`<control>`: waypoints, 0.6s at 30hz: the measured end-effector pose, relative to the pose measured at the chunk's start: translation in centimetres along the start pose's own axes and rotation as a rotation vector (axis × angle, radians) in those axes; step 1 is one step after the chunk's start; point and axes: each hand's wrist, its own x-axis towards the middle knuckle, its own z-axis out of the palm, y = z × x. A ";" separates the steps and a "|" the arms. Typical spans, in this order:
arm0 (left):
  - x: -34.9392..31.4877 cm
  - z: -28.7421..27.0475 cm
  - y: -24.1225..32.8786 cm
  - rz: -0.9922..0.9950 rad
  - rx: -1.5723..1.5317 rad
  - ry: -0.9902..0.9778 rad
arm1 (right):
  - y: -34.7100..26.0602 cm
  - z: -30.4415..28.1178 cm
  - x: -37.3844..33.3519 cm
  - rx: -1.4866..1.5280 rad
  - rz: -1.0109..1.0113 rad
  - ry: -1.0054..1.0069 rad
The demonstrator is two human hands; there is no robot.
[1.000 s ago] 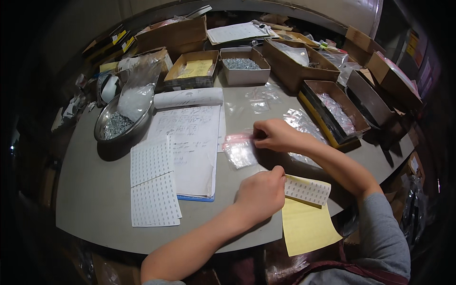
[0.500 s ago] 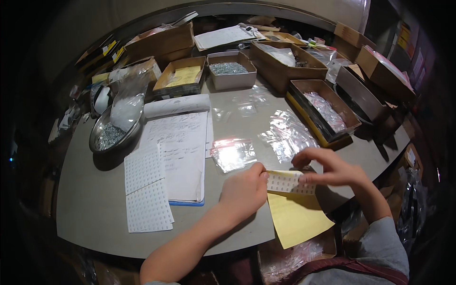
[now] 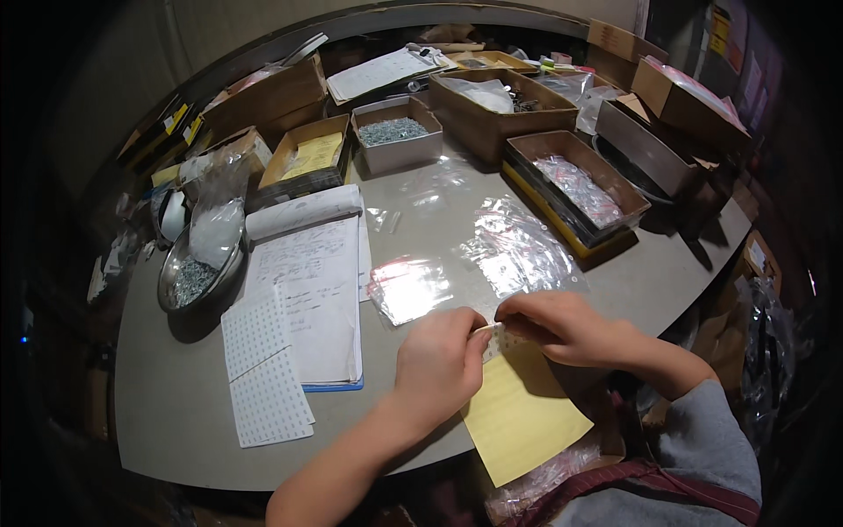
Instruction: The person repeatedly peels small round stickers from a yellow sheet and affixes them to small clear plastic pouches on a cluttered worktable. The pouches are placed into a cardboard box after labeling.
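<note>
A label sheet hangs over the table's front edge, its yellow backing bare below and a band of small printed white labels showing at the top. My left hand pinches its top left part between thumb and fingers. Closed on the top edge as well, my right hand has its fingertips just right of the left thumb. The fingers hide much of the label band, and its edge seems to curl up there. Just beyond the hands lie small clear zip bags, in one stack and one spread pile.
Left of my hands are a notepad with label sheets overlapping it, and a metal bowl of small metal parts. Cardboard boxes line the back, including a box of metal parts and a box of filled bags.
My right hand has moved left, from hovering over the labels to gripping the top edge beside my left hand. The label band is now tilted and mostly covered. The whole view has shifted slightly.
</note>
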 end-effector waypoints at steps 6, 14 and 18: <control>0.3 -0.6 0.8 -0.036 -0.034 0.009 | -1.4 -0.1 2.0 -0.098 -0.158 0.115; 0.2 -0.2 -0.8 -0.181 -0.116 -0.071 | -1.6 0.7 2.1 -0.436 -0.363 0.227; 0.5 -0.5 -0.6 -0.238 -0.132 -0.130 | -1.3 0.4 2.5 -0.340 -0.331 0.194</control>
